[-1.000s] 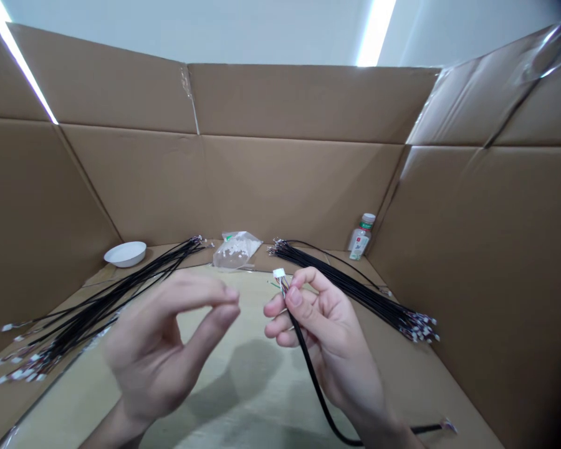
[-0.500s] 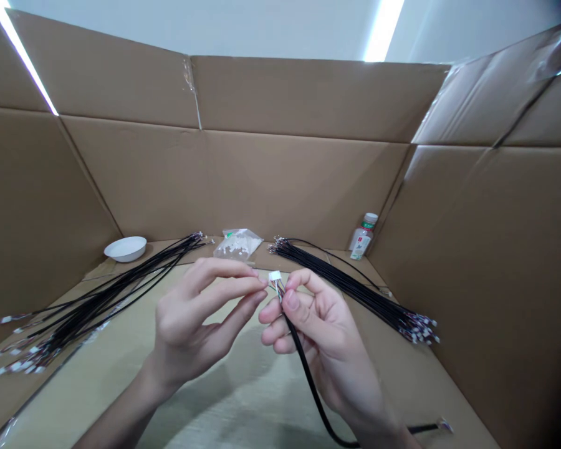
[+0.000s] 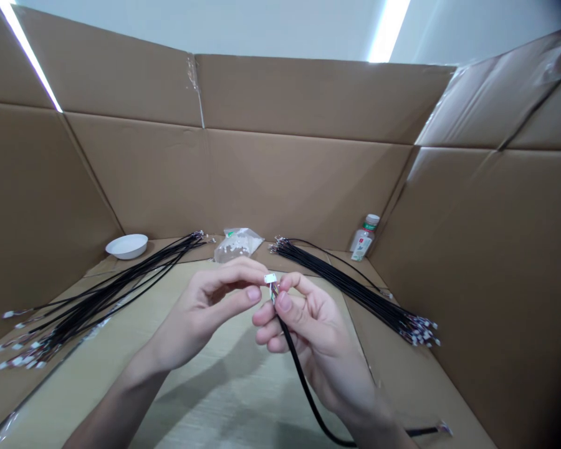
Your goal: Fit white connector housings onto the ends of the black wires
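A black cable [image 3: 299, 368] rises from the front to my right hand [image 3: 308, 324], whose thumb and fingers pinch it near its upper end. Thin coloured wires run from the sheath into a white connector [image 3: 270, 279] standing just above the pinch. My left hand [image 3: 215, 305] is at the connector's left side, with its index fingertip touching or almost touching it. The left thumb is apart from the fingers and nothing shows between them. Behind my right wrist the cable passes out of sight, and a far end with loose wires [image 3: 444, 428] appears to the right.
Bundles of black cables with white connectors lie at left [image 3: 98, 293] and right [image 3: 346, 277]. At the back are a white bowl [image 3: 127, 247], a clear bag of small white pieces [image 3: 238, 244] and a bottle [image 3: 365, 238]. Cardboard walls [image 3: 303, 187] surround the table.
My left thumb has moved away from the fingers, and the index finger has come to the connector's side. The connector, in my right hand, has turned and shifted slightly left.
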Available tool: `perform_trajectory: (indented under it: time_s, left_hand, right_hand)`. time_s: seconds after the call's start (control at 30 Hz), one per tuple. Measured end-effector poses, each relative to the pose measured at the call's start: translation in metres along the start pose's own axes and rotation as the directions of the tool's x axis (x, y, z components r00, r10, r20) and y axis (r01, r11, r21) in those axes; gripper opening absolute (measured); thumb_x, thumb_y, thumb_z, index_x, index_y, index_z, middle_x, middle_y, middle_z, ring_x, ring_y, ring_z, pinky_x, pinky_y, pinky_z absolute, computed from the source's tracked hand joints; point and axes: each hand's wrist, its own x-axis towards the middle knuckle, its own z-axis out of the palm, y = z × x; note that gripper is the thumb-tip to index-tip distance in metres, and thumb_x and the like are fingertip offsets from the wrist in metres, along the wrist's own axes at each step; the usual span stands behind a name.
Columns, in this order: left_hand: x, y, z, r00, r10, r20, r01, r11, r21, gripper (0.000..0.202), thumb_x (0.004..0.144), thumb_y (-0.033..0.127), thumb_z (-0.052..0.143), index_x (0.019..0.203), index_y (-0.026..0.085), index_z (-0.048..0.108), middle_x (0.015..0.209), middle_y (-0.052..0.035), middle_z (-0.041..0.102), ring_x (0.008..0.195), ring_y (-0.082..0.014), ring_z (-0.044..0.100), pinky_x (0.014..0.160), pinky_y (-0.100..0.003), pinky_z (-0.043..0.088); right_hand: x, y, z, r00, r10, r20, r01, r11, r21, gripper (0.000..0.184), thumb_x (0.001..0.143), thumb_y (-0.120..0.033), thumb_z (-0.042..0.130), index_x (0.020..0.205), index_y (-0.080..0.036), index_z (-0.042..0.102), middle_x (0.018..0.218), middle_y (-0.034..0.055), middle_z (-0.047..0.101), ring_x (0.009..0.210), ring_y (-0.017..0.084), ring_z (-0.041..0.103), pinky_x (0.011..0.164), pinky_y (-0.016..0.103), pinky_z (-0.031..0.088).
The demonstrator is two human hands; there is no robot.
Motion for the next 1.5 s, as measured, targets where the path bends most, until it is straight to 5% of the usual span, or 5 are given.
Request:
perform_trajectory:
  time_s: [0.53,0.77,1.07,1.3,1.5]
  left_hand:
    - [-0.003,0.011,-0.003,0.999,-0.030,-0.026,0.033,0.991,0.131,0.011,0.101,0.028,0.066,0.109,0.029,0.074,0.111,0.0006,0.068,0.106,-0.0134,0.063,0.093,-0.023,0.048]
    - [-0.004,0.011,-0.002,1.000,-0.015,-0.026,0.020,0.983,0.182,0.009,0.103,0.025,0.063,0.108,0.027,0.071,0.111,-0.0002,0.068,0.107,-0.0144,0.064,0.094,-0.026,0.049]
    - [-0.011,0.015,0.003,0.957,0.234,-0.170,-0.118,0.853,0.509,0.009,0.094,0.019,0.072,0.096,0.027,0.069,0.118,0.0012,0.068,0.114,-0.0176,0.061,0.103,-0.034,0.044]
    - [-0.018,0.024,0.013,0.928,0.338,-0.156,-0.163,0.746,0.645,0.011,0.091,0.016,0.073,0.095,0.026,0.072,0.112,-0.0010,0.069,0.110,-0.0206,0.062,0.098,-0.038,0.047]
    - [-0.019,0.025,0.016,0.934,0.280,-0.223,-0.093,0.791,0.604,0.011,0.094,0.016,0.070,0.088,0.025,0.070,0.112,0.0010,0.070,0.109,-0.0182,0.063,0.099,-0.035,0.046]
  right_hand:
    - [0.009,0.008,-0.006,0.955,-0.270,-0.125,0.189,0.875,-0.445,0.011,0.086,-0.029,0.084,0.087,-0.020,0.079,0.066,-0.0030,0.070,0.050,0.003,0.058,0.045,0.010,0.043]
    - [0.009,0.011,-0.005,0.929,-0.354,-0.104,0.233,0.782,-0.579,0.006,0.088,-0.027,0.079,0.091,-0.022,0.080,0.083,0.0002,0.078,0.060,0.006,0.063,0.053,0.015,0.051]
    - [0.004,0.024,-0.010,0.527,-0.781,0.334,0.469,-0.060,-0.881,0.023,0.090,-0.002,0.069,0.101,-0.022,0.076,0.095,0.0028,0.080,0.081,0.014,0.076,0.069,0.023,0.062]
    - [0.000,0.029,-0.018,0.445,-0.724,0.527,0.421,-0.350,-0.837,0.044,0.090,-0.001,0.069,0.127,-0.026,0.070,0.102,0.0072,0.083,0.084,0.021,0.080,0.073,0.032,0.067]
    - [0.001,0.033,-0.024,0.434,-0.673,0.599,0.475,-0.394,-0.787,0.057,0.087,0.000,0.071,0.137,-0.026,0.063,0.109,0.0095,0.082,0.086,0.023,0.079,0.071,0.035,0.067]
